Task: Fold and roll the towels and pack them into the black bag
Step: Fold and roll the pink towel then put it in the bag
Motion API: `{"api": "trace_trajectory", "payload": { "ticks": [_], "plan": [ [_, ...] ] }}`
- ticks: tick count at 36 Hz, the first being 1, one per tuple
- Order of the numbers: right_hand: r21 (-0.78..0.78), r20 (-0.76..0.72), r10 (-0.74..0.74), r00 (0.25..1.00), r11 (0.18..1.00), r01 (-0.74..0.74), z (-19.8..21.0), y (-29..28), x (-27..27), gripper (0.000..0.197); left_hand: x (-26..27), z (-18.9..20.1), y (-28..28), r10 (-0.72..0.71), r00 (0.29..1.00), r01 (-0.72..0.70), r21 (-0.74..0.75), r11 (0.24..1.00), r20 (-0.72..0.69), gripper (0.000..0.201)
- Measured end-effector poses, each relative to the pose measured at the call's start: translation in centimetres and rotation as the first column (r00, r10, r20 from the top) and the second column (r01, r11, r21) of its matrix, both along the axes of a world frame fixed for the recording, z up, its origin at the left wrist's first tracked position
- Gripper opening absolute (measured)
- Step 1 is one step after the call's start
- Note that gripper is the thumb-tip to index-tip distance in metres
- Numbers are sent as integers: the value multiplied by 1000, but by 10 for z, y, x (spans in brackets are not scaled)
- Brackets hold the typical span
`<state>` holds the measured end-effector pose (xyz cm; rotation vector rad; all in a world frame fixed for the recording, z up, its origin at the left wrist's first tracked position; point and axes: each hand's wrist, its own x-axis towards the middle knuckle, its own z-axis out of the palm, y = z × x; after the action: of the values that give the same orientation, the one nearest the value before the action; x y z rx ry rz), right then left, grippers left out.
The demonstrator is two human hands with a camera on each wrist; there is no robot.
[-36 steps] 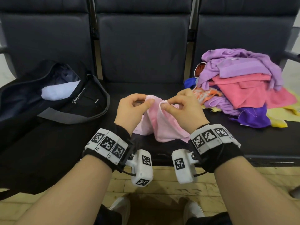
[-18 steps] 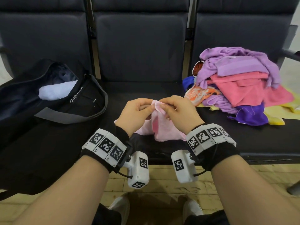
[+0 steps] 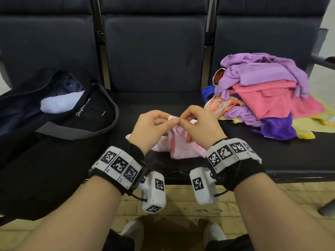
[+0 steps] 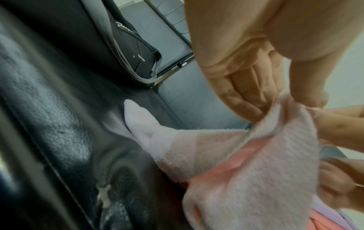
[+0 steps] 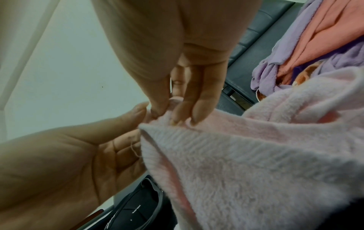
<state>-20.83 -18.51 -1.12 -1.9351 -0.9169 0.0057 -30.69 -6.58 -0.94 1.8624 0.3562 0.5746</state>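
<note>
Since 1 second ago the 2 hands have come together: left hand (image 3: 151, 130) and right hand (image 3: 200, 126) now pinch 1 corner of the pink towel (image 3: 183, 151) at 12 o'clock, each grip clamped on it. The towel hangs to the seat (image 3: 157, 100), the black bag (image 3: 59, 113) at 9 o'clock. To fold well, I think the edges must match before laying it flat.

Both hands (image 3: 176, 128) raised together, fingertips (image 5: 159, 107) pinching.

seats (image 3: 155, 57): dark, three in a row; floor (image 3: 183, 207): pale wood planks
</note>
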Motion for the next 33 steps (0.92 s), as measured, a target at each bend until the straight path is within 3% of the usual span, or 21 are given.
{"api": "trace_trajectory", "payload": {
  "ticks": [8,12,18,24,33],
  "plan": [
    [-128,35,-13,999,992,18,-2,-1,4,24,6,-8,7,55,999,-55,67,996,1,23],
    [-131,-41,9,999,991,-14,-5,-4,3,33,9,-12,18,132,990,-132,-2,991,51,18],
    [-310,-24,-14,1000,951,6,-11,-15,10,47,7,-13,39,258,954,-242,-117,963,151,19],
    [-380,38,-51,998,923,61,-11,-27,16,52,4,-16,64,415,885,-379,-189,906,211,17],
    [-656,213,-197,957,697,290,-14,-42,22,60,-3,-19,76,489,846,-438,-246,865,214,16]
  ]
}}
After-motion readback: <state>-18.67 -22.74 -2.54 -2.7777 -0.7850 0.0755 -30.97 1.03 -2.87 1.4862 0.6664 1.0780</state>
